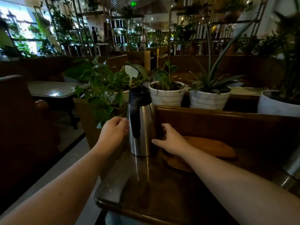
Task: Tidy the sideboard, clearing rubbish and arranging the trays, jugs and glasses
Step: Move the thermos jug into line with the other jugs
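Jug [141, 125] near sideboard [146, 184] left edge (upright), hands flanking, tray [209, 146] right.

From where I'm watching, both forearms are bare all the way up, no sleeves anywhere in shot. Left hand [113, 129] and right hand [172, 140] have no gloves, rings, watch or wristbands. Short plain nails on the fingers [155, 141].

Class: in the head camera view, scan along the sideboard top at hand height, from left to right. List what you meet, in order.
left hand → steel jug → right hand → wooden tray → part of a second steel vessel at the right edge
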